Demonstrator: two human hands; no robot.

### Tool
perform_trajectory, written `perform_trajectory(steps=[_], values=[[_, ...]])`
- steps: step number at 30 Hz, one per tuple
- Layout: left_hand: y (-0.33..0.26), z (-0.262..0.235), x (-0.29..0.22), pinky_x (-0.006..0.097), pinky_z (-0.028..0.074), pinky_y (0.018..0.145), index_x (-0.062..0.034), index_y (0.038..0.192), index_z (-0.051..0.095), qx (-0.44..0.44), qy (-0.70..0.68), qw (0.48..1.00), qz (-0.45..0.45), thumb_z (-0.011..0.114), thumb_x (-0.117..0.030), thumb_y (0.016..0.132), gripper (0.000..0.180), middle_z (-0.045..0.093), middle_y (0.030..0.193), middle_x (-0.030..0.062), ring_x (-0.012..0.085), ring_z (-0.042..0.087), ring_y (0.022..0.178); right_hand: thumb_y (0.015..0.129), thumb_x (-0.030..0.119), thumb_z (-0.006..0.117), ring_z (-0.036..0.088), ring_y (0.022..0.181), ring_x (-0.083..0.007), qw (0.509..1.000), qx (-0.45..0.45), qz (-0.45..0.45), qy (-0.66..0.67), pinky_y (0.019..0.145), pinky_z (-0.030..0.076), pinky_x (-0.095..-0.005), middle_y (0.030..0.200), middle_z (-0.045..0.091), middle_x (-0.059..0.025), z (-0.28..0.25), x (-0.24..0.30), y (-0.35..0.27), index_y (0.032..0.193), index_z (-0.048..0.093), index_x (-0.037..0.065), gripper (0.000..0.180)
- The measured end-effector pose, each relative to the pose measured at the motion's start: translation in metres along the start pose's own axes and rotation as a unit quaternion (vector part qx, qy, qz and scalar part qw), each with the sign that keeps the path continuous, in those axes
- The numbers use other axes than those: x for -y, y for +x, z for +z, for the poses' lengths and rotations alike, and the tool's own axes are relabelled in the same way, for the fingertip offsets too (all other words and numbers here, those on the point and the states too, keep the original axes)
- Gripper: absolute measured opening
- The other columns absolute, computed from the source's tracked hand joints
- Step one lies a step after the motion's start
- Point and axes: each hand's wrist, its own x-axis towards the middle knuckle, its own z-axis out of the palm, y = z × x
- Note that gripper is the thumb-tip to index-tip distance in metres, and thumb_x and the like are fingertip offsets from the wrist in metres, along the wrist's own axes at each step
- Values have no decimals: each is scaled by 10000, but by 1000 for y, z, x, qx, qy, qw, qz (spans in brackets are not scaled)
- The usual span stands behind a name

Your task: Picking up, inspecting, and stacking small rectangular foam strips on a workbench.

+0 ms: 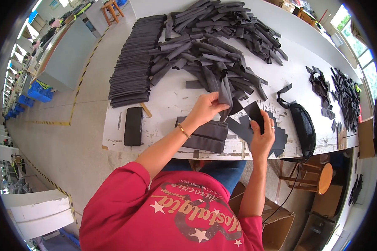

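My left hand (pixel 205 109) pinches the near end of a dark grey fabric sleeve (pixel 225 93), thumb and fingers closed on its edge. In my right hand (pixel 262 136) is a flat black strip (pixel 254 113), its tip pointing at the sleeve's opening; I cannot tell whether the two touch. Beneath my right hand, flat dark grey strips (pixel 279 140) lie fanned out at the table's front edge. A small stack of flattened dark sleeves (pixel 203 137) lies below my left wrist. Beyond both hands spreads a loose heap of rolled dark sleeves (pixel 215 48).
A long row of flattened sleeves (pixel 132 62) lines the table's left side, with a black phone (pixel 133 126) nearer me. To the right are a black mesh pouch (pixel 303 127) and heaps of black straps (pixel 345 94). A wooden stool (pixel 324 178) and cardboard box (pixel 280 226) stand below.
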Motion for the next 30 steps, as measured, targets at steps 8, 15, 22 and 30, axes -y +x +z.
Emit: perform_trajectory(steps=[8, 15, 22, 30], values=[[31, 16, -34, 241, 494, 613, 48, 910, 640, -42, -63, 997, 16, 697, -52, 842, 134, 687, 779, 58, 105, 628, 661, 919, 127, 633, 601, 974, -279, 973, -184, 27, -135, 866, 464, -367, 1090, 632, -137, -88, -71, 23, 1259, 581, 43, 355], [28, 60, -9, 292, 548, 663, -25, 962, 685, 40, -327, 919, -216, 714, -67, 818, 154, 684, 936, 34, 124, 647, 841, 925, 155, 641, 565, 1055, -230, 988, -135, 6, -67, 955, 425, -337, 1168, 612, -127, -77, -63, 1, 1283, 565, 46, 382], [22, 28, -2, 336, 560, 751, -52, 971, 626, -76, -296, 929, -210, 644, -109, 895, 96, 676, 996, 70, 180, 649, 905, 838, -8, 661, 539, 1018, -191, 995, 32, 53, 81, 899, 421, -279, 1117, 561, -68, -42, -24, -32, 1211, 620, 42, 379], [6, 0, -18, 422, 611, 710, 32, 1062, 541, -70, -384, 898, -206, 504, -121, 973, 181, 659, 1006, 214, 295, 693, 862, 818, 40, 695, 528, 908, -236, 990, 120, -9, 74, 811, 434, -332, 1019, 580, -79, -7, 21, -32, 1145, 675, 79, 330]])
